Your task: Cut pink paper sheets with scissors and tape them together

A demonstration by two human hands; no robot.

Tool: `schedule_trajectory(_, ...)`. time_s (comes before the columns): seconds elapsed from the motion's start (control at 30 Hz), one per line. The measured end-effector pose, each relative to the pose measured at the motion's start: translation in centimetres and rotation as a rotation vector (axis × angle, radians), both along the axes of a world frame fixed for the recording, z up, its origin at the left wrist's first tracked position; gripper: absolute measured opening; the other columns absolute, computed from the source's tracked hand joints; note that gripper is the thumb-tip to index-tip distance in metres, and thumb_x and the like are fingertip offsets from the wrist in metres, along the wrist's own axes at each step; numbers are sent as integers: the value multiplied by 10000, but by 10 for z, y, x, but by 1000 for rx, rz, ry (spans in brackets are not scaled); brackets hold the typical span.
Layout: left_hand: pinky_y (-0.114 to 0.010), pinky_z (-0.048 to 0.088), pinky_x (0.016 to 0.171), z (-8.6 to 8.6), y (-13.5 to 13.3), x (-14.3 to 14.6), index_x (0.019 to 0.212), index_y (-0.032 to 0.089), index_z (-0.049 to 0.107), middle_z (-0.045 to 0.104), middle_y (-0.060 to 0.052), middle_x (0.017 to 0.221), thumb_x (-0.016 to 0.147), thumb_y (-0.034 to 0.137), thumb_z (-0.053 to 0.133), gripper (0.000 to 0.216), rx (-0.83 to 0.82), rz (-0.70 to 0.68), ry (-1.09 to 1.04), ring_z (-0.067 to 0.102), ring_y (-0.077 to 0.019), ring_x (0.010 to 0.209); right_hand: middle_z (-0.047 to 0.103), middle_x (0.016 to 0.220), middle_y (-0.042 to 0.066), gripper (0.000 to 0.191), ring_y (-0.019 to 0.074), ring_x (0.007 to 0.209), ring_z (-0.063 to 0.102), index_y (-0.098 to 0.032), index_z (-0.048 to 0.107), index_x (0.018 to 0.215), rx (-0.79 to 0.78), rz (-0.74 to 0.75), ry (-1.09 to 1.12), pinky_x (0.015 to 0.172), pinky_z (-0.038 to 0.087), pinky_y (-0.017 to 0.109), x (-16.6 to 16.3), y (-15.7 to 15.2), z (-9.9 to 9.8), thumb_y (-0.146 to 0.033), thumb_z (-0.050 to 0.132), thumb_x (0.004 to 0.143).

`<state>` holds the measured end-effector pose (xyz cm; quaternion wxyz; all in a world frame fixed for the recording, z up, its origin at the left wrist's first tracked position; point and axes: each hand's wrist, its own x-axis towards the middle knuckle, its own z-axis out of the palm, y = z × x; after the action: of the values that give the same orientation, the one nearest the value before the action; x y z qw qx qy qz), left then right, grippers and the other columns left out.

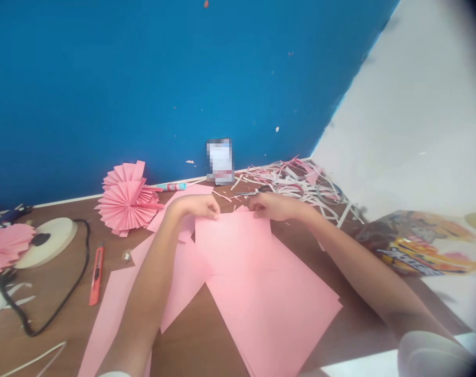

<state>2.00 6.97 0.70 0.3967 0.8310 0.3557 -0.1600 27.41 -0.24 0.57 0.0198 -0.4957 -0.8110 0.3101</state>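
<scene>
A pink sheet of paper (233, 241) is held by its far edge, one hand at each corner. My left hand (203, 206) pinches the far left corner, fingers curled. At the far right corner my right hand (267, 206) is closed on the same sheet. Beneath it lies a stack of larger pink sheets (277, 309), turned at an angle on the brown table. More loose pink sheets (183, 283) spread under and beside my left forearm. Scissors (247, 194) lie just beyond my right hand, partly hidden.
Pleated pink paper fans (130, 204) stand at the back left, by a glue tube (170, 186). A red box cutter (97, 275), a white tape roll (49, 243) and a black cable (86, 251) lie left. Paper strips (300, 183) heap back right; a plastic packet (422, 251) lies right.
</scene>
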Motion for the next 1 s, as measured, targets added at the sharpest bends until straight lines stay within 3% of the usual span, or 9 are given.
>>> schedule_trajectory(0.13,-219,405,704,-8,9,-10,872,177,683,695,-24,919,708,351,613,249,-30,34,-18,600,-173,847,678,762,44,110,144,651,589,-165,641,815,-69,-42,-87,540,345,219,10,-4,14,-180,540,775)
schedule_trajectory(0.3,-227,408,711,-16,20,-23,866,168,664,688,-29,897,728,337,573,236,40,42,46,598,-177,836,688,773,39,233,156,694,613,-181,655,841,-97,-70,-171,558,357,214,18,-8,20,-58,506,709)
schedule_trajectory(0.4,-227,404,720,-12,19,-21,888,167,644,671,-23,896,767,319,514,234,73,5,28,587,-171,837,680,809,61,213,186,759,605,-182,660,798,134,-184,-255,604,354,238,14,-8,20,-72,493,728)
schedule_trajectory(0.47,-225,399,723,-8,15,-15,903,162,628,660,-26,920,788,304,476,238,108,-12,10,576,-167,841,670,836,74,215,186,775,593,-175,657,822,305,-221,-194,636,357,248,5,-9,18,-99,460,786)
schedule_trajectory(0.57,-225,393,749,-4,7,-3,936,163,608,642,-33,991,817,293,424,255,171,-27,-54,556,-163,873,659,947,64,220,167,858,574,-179,633,970,431,-59,113,722,374,242,-14,-11,9,-158,443,862)
schedule_trajectory(0.67,-234,386,785,-1,-1,9,998,175,600,625,-40,1054,845,324,404,290,200,-29,-117,541,-172,924,640,1014,93,208,207,950,544,-160,616,1026,524,-24,142,794,359,279,-29,-13,-4,-241,517,863)
schedule_trajectory(0.83,-237,369,710,7,-12,22,972,181,608,627,-25,945,870,357,406,286,218,-78,-241,529,-162,834,658,957,74,201,177,855,576,-177,604,1011,384,-82,112,698,338,238,-33,-13,-21,-271,468,896)
schedule_trajectory(1.0,-238,344,643,8,-12,21,842,169,599,605,-8,815,847,375,451,253,199,-22,-234,508,-142,726,645,822,46,191,142,732,544,-176,586,850,326,-126,55,612,276,219,-29,-13,-20,-287,440,904)
